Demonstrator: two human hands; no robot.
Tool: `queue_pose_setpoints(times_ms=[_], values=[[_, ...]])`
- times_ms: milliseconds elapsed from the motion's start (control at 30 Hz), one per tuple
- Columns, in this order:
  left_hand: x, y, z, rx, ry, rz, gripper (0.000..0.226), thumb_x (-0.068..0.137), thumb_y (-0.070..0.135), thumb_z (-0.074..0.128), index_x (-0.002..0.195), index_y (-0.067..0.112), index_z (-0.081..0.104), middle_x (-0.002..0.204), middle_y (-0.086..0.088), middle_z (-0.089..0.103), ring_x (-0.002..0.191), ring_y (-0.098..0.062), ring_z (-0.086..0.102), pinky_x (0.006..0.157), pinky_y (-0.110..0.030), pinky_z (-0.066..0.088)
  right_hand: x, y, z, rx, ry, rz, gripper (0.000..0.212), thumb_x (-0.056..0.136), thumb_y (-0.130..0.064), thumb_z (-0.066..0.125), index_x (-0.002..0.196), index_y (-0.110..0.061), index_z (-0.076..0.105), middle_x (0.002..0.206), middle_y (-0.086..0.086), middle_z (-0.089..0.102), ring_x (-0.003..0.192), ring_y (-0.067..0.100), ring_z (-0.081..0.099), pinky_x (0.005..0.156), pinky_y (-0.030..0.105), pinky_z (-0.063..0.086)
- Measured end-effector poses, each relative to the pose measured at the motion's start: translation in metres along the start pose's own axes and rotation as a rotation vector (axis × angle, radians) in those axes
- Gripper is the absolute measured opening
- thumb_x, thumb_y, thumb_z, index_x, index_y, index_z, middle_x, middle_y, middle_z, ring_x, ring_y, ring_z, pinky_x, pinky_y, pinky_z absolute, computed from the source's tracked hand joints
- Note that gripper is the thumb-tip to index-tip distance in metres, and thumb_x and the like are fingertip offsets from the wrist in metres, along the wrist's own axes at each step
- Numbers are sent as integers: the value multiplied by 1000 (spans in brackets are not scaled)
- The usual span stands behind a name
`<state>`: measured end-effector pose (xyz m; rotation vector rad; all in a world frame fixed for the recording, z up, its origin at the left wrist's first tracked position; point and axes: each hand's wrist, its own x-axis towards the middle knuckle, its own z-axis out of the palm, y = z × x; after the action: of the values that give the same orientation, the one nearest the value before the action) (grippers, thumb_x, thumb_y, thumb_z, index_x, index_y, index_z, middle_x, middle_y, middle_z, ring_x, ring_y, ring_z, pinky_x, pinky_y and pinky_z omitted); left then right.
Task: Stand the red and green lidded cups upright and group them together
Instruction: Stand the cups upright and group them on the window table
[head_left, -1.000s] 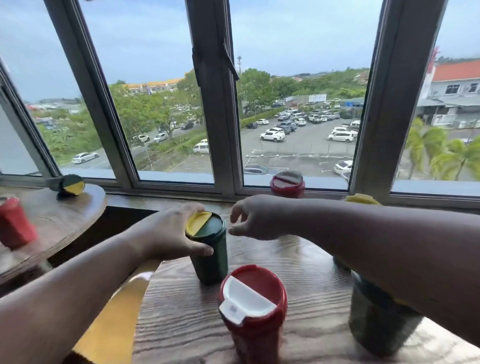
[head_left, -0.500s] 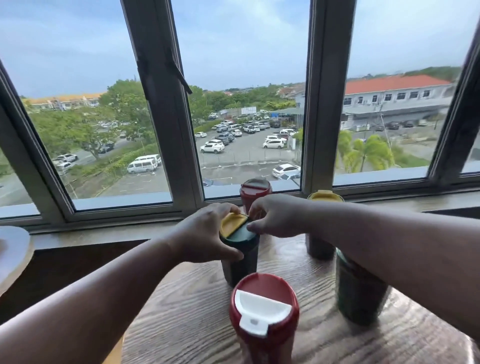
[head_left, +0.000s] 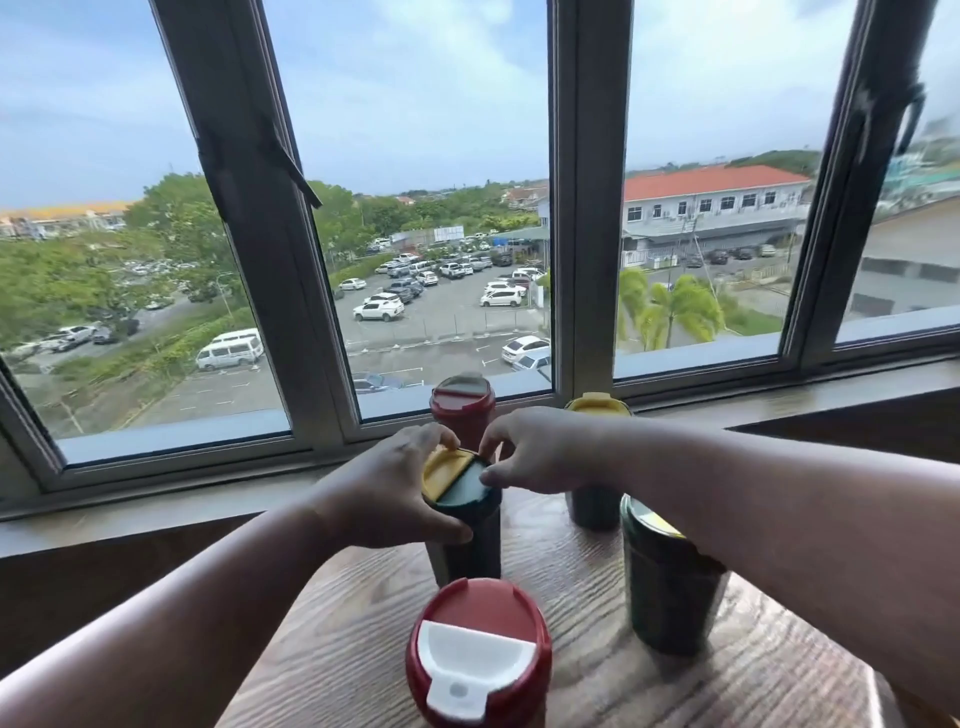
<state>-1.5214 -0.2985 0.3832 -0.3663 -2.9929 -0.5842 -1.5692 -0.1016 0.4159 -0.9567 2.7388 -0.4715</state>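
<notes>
A green cup with a yellow-flapped lid (head_left: 464, 540) stands upright in the middle of the wooden table (head_left: 571, 597). My left hand (head_left: 387, 493) wraps its lid rim from the left. From the right, the fingertips of my right hand (head_left: 540, 452) touch the same lid. Nearest me stands a red cup with a white flap (head_left: 478, 654). Behind my hands is another red cup (head_left: 462, 402). A green cup with a yellow lid (head_left: 595, 405) and a dark green cup (head_left: 670, 592) stand upright on the right, partly behind my right forearm.
A window sill (head_left: 156, 514) and dark window frames (head_left: 587, 208) run along the far side of the table. The table's left edge falls away under my left forearm.
The view has swung right, so the side table at left has left the frame. My right hand has closed in onto the green cup's lid, which my left hand still holds.
</notes>
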Motion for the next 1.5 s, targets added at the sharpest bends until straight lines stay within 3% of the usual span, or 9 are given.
queue_pose_setpoints(times_ms=[200, 333, 500, 667, 800, 933, 1100, 1400, 1500], values=[[-6, -1, -1, 2, -1, -43, 83, 47, 64, 78, 120, 41, 44, 116, 19, 51, 104, -3, 51, 91, -24, 46, 9, 5, 0, -2, -34, -73, 37, 92, -38, 62, 123, -19, 64, 113, -3, 67, 100, 15, 60, 86, 28, 48], [-9, -1, -9, -12, -74, -74, 79, 52, 64, 85, 116, 44, 44, 111, 24, 52, 98, 3, 53, 78, -17, 43, 19, 11, -4, 60, -108, -115, 26, 92, -35, 63, 112, -19, 68, 88, -10, 70, 72, 2, 60, 69, 22, 45], [9, 3, -25, -76, -108, -131, 68, 56, 87, 61, 102, 36, 58, 99, 17, 64, 87, -1, 62, 73, -24, 50, 38, 20, -22, 156, -39, -99, 22, 93, -29, 65, 107, -13, 69, 84, -4, 71, 68, 6, 62, 64, 23, 50], [64, -18, -24, -124, 245, -156, 49, 79, 46, 79, 116, 23, 56, 109, 2, 62, 91, -9, 62, 72, -24, 49, 66, 32, -28, 14, 225, -11, 31, 90, -32, 64, 118, -17, 64, 112, 3, 66, 97, 22, 61, 84, 34, 53], [106, -41, -15, -204, 31, -238, 85, 75, 33, 85, 145, 31, 37, 140, -4, 46, 120, -22, 52, 99, -35, 44, 87, 33, -32, -87, 231, 73, 37, 92, -28, 57, 125, -11, 58, 122, 11, 63, 104, 27, 60, 82, 32, 50], [126, -47, -7, -369, -41, -251, 91, 75, 13, 85, 149, 24, 34, 133, -11, 54, 103, -15, 62, 83, -19, 47, 101, 35, -27, -146, 135, 122, 33, 99, -22, 46, 122, -2, 59, 122, 16, 62, 107, 29, 59, 74, 28, 42], [126, -45, -1, -225, 69, -244, 84, 70, 31, 90, 141, 18, 47, 113, -4, 60, 90, -8, 60, 64, -10, 41, 109, 43, -22, -136, 126, 120, 29, 100, -14, 44, 115, 2, 63, 114, 17, 65, 101, 29, 63, 78, 34, 51], [102, 2, -2, -36, 3, -289, 71, 60, 57, 87, 113, 18, 60, 101, 0, 65, 91, -16, 61, 78, -33, 54, 83, 52, -27, -129, 84, 118, 34, 95, -29, 56, 113, -3, 67, 112, 14, 69, 104, 31, 65, 89, 41, 55], [93, 25, -3, 112, -10, -294, 68, 56, 69, 82, 98, 20, 59, 93, 1, 64, 81, -15, 58, 63, -33, 46, 69, 52, -27, -101, 70, 116, 35, 91, -32, 62, 110, -4, 70, 109, 15, 71, 102, 31, 66, 88, 41, 56]])
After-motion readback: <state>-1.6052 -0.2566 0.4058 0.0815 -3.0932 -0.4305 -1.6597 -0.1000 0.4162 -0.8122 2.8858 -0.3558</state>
